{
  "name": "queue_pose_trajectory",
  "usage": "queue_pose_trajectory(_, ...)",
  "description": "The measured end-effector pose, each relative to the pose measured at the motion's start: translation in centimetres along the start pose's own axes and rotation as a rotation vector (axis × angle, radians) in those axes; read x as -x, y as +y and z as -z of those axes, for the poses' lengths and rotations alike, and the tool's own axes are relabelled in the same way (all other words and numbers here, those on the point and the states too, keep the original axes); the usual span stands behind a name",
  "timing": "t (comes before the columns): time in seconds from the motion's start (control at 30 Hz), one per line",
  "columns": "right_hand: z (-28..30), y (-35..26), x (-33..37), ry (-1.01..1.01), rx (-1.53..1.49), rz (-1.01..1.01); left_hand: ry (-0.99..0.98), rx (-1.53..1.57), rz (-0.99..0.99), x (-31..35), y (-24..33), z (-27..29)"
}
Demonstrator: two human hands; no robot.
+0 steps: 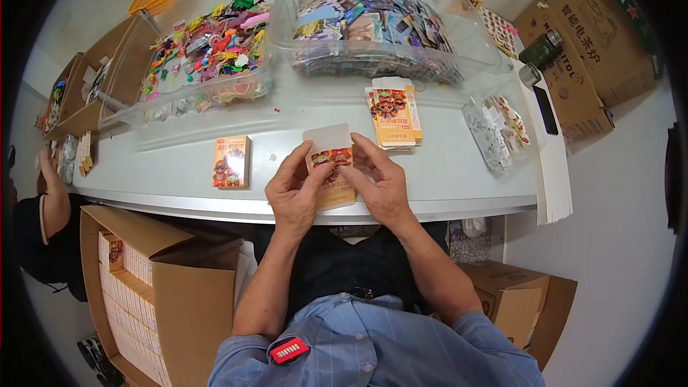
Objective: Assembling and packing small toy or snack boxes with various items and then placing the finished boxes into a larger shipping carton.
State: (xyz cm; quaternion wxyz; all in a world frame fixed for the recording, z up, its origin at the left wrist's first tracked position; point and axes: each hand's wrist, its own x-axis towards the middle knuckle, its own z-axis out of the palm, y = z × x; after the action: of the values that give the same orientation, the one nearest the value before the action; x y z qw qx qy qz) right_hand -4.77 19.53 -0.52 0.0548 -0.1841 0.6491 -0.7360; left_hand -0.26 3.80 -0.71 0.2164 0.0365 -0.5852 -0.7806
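Between my two hands, near the table's front edge, is a flat orange and white card box (333,192) with cartoon figures and a pale flap standing up at its far end. My left hand (295,185) grips its left side, thumb pressed on the printed front. From the right, my right hand (383,183) holds the other side, its thumb also on the front. A made-up box (231,163) of the same print lies to the left of my hands. Beyond my right hand is a stack of flat boxes (393,115) of the same kind.
Clear plastic bins hold colourful small toys (208,46) at the back left and shiny cards (380,21) at the back centre. A small clear tray (498,132), a phone (545,110) and a bottle (541,49) are at the right. A carton of packed boxes (132,294) stands lower left, beside another person's arm (54,193).
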Motion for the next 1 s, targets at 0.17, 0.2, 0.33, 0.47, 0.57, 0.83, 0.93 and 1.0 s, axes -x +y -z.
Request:
queue_pose_trajectory(0.17,1.5,-0.4,-1.0,-0.111,0.082,0.039,-0.096,0.026,0.079,-0.5,0.3,0.5)
queue_pose_trajectory(0.2,2.0,-0.8,-1.2,-0.155,0.178,0.083,-0.095,0.024,0.080,-0.5,0.3,0.5)
queue_pose_trajectory(0.33,1.8,-1.7,-1.1,-0.217,0.214,0.104,-0.106,-0.113,0.049,-0.3,0.0,0.5)
queue_pose_trajectory(0.47,2.7,0.2,-1.3,-0.218,0.045,0.068,-0.198,-0.197,0.114,-0.7,0.9,0.3)
queue_pose_trajectory(0.57,3.2,0.3,-1.2,-0.179,-0.124,-0.016,-0.363,-0.099,0.238,-1.7,1.8,1.4)
queue_pose_trajectory(0.83,1.5,-1.2,-0.9,-0.103,0.153,0.212,-0.421,-0.198,0.084,-2.7,2.3,3.7)
queue_pose_trajectory(0.93,1.1,-2.0,-0.9,-0.070,-0.090,-0.004,-0.376,-0.261,0.043,-2.3,2.2,3.2)
queue_pose_trajectory(1.0,2.0,-1.5,-1.5,-0.157,-0.065,0.038,-0.330,-0.213,0.059,-1.9,2.7,2.5)
